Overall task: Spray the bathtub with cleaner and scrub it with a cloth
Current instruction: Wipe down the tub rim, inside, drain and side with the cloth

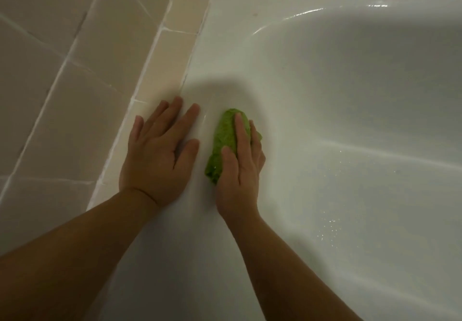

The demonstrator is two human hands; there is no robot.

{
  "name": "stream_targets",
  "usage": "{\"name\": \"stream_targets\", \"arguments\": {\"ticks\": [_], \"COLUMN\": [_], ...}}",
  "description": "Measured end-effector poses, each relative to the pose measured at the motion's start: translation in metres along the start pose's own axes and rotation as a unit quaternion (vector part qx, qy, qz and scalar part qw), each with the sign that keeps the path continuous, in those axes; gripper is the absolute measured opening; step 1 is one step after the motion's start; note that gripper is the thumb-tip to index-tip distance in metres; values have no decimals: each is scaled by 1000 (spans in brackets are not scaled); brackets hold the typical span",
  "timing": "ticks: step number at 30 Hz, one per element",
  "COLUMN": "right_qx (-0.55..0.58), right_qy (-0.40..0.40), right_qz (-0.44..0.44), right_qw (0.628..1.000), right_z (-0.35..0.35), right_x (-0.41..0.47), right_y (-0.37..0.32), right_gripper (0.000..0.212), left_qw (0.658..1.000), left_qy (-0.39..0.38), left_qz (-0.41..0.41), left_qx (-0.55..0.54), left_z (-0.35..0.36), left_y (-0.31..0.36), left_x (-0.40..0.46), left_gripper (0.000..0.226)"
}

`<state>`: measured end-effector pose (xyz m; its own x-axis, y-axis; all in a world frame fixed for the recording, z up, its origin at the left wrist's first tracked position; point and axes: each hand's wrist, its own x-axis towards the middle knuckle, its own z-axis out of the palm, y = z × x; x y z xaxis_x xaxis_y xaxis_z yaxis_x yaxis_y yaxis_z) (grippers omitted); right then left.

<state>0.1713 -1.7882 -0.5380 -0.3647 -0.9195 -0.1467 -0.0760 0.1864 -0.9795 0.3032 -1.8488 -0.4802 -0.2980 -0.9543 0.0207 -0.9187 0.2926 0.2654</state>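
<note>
The white bathtub (350, 120) spread out ahead and to the right of both hands, its flat rim running under them and on toward the tiled corner beyond the fingertips. Beige tiles (62, 83) lay just left of the left hand. The left hand (160, 150) rested flat on the rim, fingers straight and spread, holding nothing. The right hand (241, 165) lay just beside it, apart from it, pressing down on the green cloth (225, 138) with thumb and fingers lightly wrapped over the wad. The cloth's long axis ran along the rim, away from the person, in line with the right forearm. Any further scrubbing stroke looked likeliest to follow that line. No cleaner bottle was in view.
</note>
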Motion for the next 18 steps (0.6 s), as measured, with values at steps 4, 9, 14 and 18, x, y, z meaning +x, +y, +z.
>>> {"name": "stream_targets", "arguments": {"ticks": [4,9,14,18], "right_qx": [-17,-38,-68,12], "right_qy": [33,80,133,178], "right_qz": [13,269,434,421], "right_qw": [999,959,889,889], "right_z": [-16,-48,-57,-40], "right_x": [5,9,15,58], "right_y": [61,161,205,157], "right_gripper": [56,73,55,55], "left_qw": [1000,1000,1000,1000], "left_qy": [2,-1,-10,-18], "left_qz": [-3,-1,10,23], "left_qx": [-3,-7,-5,-2], "left_z": [-1,0,1,1], "left_y": [2,2,3,5], "left_x": [4,12,30,42], "left_gripper": [61,62,63,64]}}
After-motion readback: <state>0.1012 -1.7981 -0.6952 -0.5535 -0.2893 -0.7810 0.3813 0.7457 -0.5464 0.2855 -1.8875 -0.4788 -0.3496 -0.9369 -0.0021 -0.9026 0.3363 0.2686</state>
